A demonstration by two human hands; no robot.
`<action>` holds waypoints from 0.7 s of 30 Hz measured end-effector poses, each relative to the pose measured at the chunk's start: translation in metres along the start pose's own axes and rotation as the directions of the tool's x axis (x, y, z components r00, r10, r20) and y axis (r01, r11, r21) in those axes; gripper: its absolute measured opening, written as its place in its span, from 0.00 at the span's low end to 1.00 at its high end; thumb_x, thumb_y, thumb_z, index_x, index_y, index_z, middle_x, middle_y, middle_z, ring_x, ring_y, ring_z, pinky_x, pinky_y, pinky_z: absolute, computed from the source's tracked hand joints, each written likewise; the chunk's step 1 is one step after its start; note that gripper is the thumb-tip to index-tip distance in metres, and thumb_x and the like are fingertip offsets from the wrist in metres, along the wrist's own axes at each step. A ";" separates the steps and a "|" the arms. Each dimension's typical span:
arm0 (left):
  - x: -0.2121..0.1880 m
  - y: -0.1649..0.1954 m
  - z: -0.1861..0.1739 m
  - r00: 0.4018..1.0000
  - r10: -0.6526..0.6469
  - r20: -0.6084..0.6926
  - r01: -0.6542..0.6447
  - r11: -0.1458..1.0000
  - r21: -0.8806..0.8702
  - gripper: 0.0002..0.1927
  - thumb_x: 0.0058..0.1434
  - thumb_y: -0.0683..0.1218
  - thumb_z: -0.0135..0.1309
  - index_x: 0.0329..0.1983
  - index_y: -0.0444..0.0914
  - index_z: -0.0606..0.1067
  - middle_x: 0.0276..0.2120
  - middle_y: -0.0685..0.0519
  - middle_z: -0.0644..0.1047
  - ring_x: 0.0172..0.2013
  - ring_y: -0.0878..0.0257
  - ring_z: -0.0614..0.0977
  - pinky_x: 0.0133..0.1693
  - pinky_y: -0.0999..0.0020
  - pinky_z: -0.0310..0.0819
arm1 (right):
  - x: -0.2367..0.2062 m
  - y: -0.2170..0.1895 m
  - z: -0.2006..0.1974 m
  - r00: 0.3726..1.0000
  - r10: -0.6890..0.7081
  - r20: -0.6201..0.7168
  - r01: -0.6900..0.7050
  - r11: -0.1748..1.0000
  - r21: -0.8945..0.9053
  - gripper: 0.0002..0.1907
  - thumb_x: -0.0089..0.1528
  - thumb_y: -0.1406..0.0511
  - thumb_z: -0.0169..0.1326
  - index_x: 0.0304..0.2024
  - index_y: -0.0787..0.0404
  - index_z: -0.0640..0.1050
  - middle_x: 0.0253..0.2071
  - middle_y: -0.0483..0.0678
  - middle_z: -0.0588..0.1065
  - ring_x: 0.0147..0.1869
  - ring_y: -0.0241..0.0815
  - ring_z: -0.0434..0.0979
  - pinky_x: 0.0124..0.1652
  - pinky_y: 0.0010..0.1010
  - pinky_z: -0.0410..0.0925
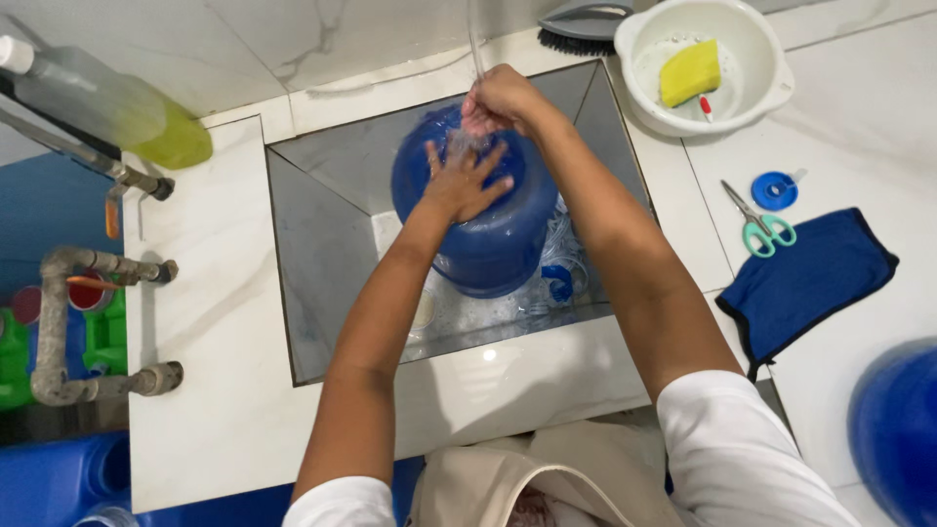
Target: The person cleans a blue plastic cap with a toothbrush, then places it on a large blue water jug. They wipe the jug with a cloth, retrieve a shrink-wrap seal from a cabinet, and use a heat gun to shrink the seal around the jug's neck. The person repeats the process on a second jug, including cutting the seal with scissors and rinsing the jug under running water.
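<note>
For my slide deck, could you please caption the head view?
Left hand flat on a blue water jug in a sink, right hand at its top under running water.

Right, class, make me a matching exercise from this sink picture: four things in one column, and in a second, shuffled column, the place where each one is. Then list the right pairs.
Things
1. yellow sponge
2. scissors
3. large blue water bottle
4. dark blue cloth

Places
A. in the sink basin, under both hands
B. on the counter, right of the scissors
C. inside the white bowl
D. on the counter, between the sink basin and the dark blue cloth

Pairs: 1-C, 2-D, 3-A, 4-B

The left hand lies flat on the bottle; the right hand is at its top.
</note>
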State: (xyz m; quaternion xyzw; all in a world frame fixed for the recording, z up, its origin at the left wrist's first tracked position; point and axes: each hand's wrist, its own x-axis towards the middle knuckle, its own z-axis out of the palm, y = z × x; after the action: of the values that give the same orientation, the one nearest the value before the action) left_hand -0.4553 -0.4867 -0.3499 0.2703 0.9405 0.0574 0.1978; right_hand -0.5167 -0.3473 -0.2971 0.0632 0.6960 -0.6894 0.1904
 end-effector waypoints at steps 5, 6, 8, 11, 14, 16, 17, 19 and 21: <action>0.011 0.002 0.009 0.948 -0.249 -0.199 0.250 0.968 -0.023 0.39 0.70 0.71 0.26 0.78 0.49 0.47 0.79 0.51 0.41 0.77 0.47 0.34 0.68 0.33 0.18 | -0.001 -0.005 0.006 0.992 -0.110 -0.064 0.101 0.986 -0.129 0.12 0.65 0.69 0.47 0.28 0.66 0.77 0.24 0.53 0.77 0.22 0.41 0.78 0.23 0.31 0.73; 0.015 0.006 0.010 0.929 -0.344 -0.133 0.330 0.936 -0.119 0.39 0.68 0.71 0.27 0.77 0.49 0.45 0.78 0.50 0.38 0.75 0.44 0.32 0.66 0.33 0.16 | -0.002 -0.006 0.007 0.992 -0.110 -0.061 0.100 0.985 -0.142 0.12 0.65 0.69 0.47 0.28 0.66 0.77 0.24 0.53 0.77 0.22 0.41 0.78 0.23 0.31 0.74; 0.019 0.015 0.010 0.930 -0.299 -0.215 0.275 0.952 -0.132 0.41 0.71 0.71 0.27 0.79 0.47 0.45 0.78 0.49 0.41 0.76 0.44 0.35 0.69 0.36 0.18 | -0.003 -0.007 0.008 0.992 -0.113 -0.061 0.102 0.981 -0.167 0.13 0.65 0.70 0.45 0.28 0.66 0.77 0.24 0.53 0.78 0.22 0.41 0.79 0.23 0.30 0.74; 0.018 0.021 0.012 0.885 -0.397 -0.243 0.350 0.912 -0.215 0.43 0.68 0.71 0.32 0.80 0.47 0.45 0.78 0.47 0.38 0.76 0.42 0.34 0.69 0.36 0.17 | -0.004 -0.007 0.006 0.990 -0.139 -0.037 0.132 0.980 -0.148 0.14 0.66 0.69 0.44 0.28 0.66 0.78 0.24 0.52 0.78 0.22 0.41 0.78 0.23 0.31 0.74; 0.012 0.023 0.011 0.842 -0.479 -0.249 0.427 0.873 -0.236 0.46 0.65 0.72 0.34 0.80 0.45 0.44 0.78 0.46 0.37 0.75 0.40 0.33 0.68 0.34 0.17 | -0.005 -0.006 0.003 0.998 -0.060 0.005 0.060 0.971 -0.230 0.12 0.65 0.70 0.47 0.28 0.69 0.77 0.24 0.54 0.77 0.21 0.43 0.78 0.23 0.34 0.74; 0.009 0.021 0.009 0.824 -0.503 -0.259 0.453 0.861 -0.231 0.47 0.65 0.73 0.34 0.79 0.44 0.44 0.78 0.45 0.37 0.75 0.40 0.34 0.68 0.33 0.18 | -0.005 -0.005 0.003 0.997 -0.070 -0.032 0.060 0.967 -0.246 0.12 0.64 0.71 0.47 0.28 0.69 0.77 0.23 0.53 0.77 0.21 0.43 0.79 0.23 0.34 0.75; 0.007 0.019 0.009 0.815 -0.520 -0.255 0.469 0.851 -0.236 0.47 0.65 0.72 0.34 0.79 0.44 0.44 0.78 0.45 0.37 0.76 0.40 0.34 0.68 0.34 0.18 | -0.005 -0.005 0.003 0.996 -0.073 -0.048 0.059 0.966 -0.254 0.12 0.63 0.71 0.47 0.28 0.70 0.77 0.23 0.52 0.77 0.21 0.43 0.79 0.23 0.34 0.75; 0.004 0.011 0.010 0.787 -0.566 -0.245 0.504 0.819 -0.274 0.46 0.67 0.72 0.32 0.80 0.44 0.44 0.79 0.45 0.37 0.76 0.40 0.34 0.68 0.34 0.18 | -0.005 -0.004 0.004 0.991 -0.116 -0.072 0.087 0.943 -0.322 0.16 0.66 0.68 0.45 0.26 0.70 0.77 0.20 0.53 0.76 0.20 0.44 0.77 0.22 0.35 0.73; -0.001 0.000 0.013 0.748 -0.626 -0.222 0.541 0.767 -0.345 0.46 0.68 0.73 0.30 0.79 0.43 0.43 0.79 0.44 0.36 0.76 0.40 0.33 0.69 0.34 0.17 | -0.003 -0.002 0.005 0.979 -0.169 -0.113 0.106 0.900 -0.423 0.17 0.65 0.66 0.46 0.25 0.69 0.78 0.19 0.52 0.75 0.20 0.44 0.77 0.23 0.34 0.72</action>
State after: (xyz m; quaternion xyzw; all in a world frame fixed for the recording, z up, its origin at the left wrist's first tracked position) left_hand -0.4492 -0.4875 -0.3612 -0.0814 0.9807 0.1579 0.0821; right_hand -0.5136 -0.3517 -0.2943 0.0226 0.8414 -0.5309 0.0982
